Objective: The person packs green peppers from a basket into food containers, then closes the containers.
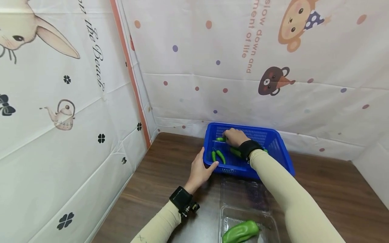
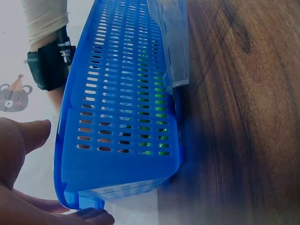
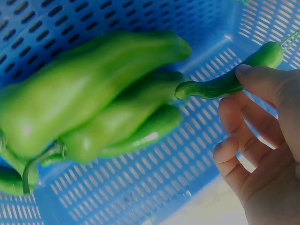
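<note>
The blue perforated plastic basket point(image 1: 275, 143) sits at the back edge of the dark wooden table point(image 1: 158, 168). The right hand point(image 1: 234, 137) reaches inside it, fingertips pinching a slim curved green chilli pepper point(image 3: 232, 82) beside larger green peppers point(image 3: 93, 108). The left hand point(image 1: 200, 170) rests with straight fingers against the basket's left near corner. A clear plastic clamshell tray point(image 1: 267, 219) holding one pepper lies at the table's front edge.
</note>
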`<control>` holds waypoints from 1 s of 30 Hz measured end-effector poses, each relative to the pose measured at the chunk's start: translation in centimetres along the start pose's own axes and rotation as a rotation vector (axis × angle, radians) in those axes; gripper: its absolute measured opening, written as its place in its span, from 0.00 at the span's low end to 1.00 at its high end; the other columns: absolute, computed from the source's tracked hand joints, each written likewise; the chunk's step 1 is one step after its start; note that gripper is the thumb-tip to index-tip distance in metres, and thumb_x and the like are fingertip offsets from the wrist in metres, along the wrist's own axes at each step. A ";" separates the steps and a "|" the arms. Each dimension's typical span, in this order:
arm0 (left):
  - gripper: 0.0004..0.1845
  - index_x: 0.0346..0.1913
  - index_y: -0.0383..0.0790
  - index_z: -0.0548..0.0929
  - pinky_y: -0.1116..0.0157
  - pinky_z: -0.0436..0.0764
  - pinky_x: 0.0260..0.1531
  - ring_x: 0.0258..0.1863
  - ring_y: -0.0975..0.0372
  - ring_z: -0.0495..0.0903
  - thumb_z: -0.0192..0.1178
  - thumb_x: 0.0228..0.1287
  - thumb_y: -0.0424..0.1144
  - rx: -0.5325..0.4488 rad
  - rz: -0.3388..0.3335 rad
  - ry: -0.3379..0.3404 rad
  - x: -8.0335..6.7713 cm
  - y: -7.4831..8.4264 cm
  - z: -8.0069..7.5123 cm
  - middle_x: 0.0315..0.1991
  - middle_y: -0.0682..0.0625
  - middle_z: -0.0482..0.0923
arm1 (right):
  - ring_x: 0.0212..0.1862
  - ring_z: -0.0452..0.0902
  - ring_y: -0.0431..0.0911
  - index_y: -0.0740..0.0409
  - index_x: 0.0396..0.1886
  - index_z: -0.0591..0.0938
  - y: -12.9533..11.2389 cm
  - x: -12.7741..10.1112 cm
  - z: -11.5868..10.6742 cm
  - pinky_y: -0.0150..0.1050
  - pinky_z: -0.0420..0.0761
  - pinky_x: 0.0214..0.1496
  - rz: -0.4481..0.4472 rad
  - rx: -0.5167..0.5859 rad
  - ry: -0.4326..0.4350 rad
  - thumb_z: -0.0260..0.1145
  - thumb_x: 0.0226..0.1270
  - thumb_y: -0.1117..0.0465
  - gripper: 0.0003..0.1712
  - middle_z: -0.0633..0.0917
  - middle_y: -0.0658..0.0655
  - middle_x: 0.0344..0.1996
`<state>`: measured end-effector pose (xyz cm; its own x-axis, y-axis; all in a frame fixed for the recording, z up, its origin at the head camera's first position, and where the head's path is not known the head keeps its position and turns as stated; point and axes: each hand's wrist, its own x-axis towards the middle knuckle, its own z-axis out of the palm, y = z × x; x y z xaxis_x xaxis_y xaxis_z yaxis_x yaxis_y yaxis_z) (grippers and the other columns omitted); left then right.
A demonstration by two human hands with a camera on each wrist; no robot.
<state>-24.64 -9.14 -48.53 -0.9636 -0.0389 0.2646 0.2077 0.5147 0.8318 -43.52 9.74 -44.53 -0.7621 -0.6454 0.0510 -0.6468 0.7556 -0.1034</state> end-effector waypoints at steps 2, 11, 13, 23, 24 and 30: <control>0.46 0.79 0.30 0.57 0.48 0.66 0.72 0.74 0.45 0.65 0.68 0.69 0.49 0.000 0.020 0.009 -0.2 0.1 0.0 0.76 0.34 0.62 | 0.44 0.86 0.54 0.60 0.52 0.88 -0.1 -0.6 -0.6 0.50 0.86 0.43 -0.002 -0.009 0.001 0.66 0.72 0.68 0.12 0.88 0.62 0.47; 0.46 0.79 0.32 0.58 0.45 0.65 0.72 0.75 0.43 0.63 0.69 0.68 0.48 -0.005 0.053 0.031 -0.6 1.0 -0.1 0.78 0.34 0.58 | 0.41 0.86 0.53 0.58 0.49 0.89 -1.4 -3.0 -3.7 0.50 0.86 0.43 -0.061 -0.061 0.054 0.68 0.71 0.66 0.10 0.89 0.60 0.44; 0.46 0.79 0.32 0.59 0.45 0.65 0.72 0.75 0.43 0.63 0.69 0.68 0.48 -0.012 0.063 0.032 -0.7 1.2 -0.1 0.78 0.34 0.57 | 0.42 0.86 0.53 0.58 0.49 0.89 -1.7 -3.7 -4.3 0.51 0.86 0.44 -0.074 -0.059 0.079 0.70 0.70 0.66 0.10 0.89 0.60 0.43; 0.45 0.79 0.34 0.60 0.43 0.65 0.72 0.76 0.43 0.61 0.70 0.67 0.48 0.002 0.090 0.046 -1.5 1.4 0.0 0.78 0.34 0.57 | 0.40 0.84 0.50 0.58 0.48 0.88 -3.2 -6.9 -5.5 0.47 0.86 0.41 -0.193 -0.083 0.156 0.72 0.70 0.63 0.10 0.88 0.57 0.40; 0.45 0.79 0.34 0.60 0.43 0.65 0.72 0.76 0.43 0.61 0.70 0.67 0.48 0.003 0.097 0.044 -1.5 1.4 0.0 0.78 0.34 0.57 | 0.39 0.84 0.49 0.57 0.48 0.88 -3.3 -7.2 -5.6 0.47 0.86 0.41 -0.192 -0.090 0.162 0.72 0.70 0.63 0.09 0.88 0.57 0.39; 0.45 0.79 0.34 0.60 0.44 0.64 0.72 0.77 0.44 0.59 0.70 0.67 0.47 0.005 0.141 0.032 -2.0 1.9 0.6 0.78 0.33 0.58 | 0.41 0.85 0.49 0.56 0.50 0.88 -3.4 -9.7 -5.8 0.46 0.86 0.42 -0.160 -0.118 0.181 0.73 0.69 0.62 0.12 0.88 0.56 0.41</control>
<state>-22.42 -7.53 -47.77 -0.9189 0.0064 0.3945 0.3397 0.5215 0.7828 -34.12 14.08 -38.88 -0.6355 -0.7353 0.2353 -0.7503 0.6601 0.0363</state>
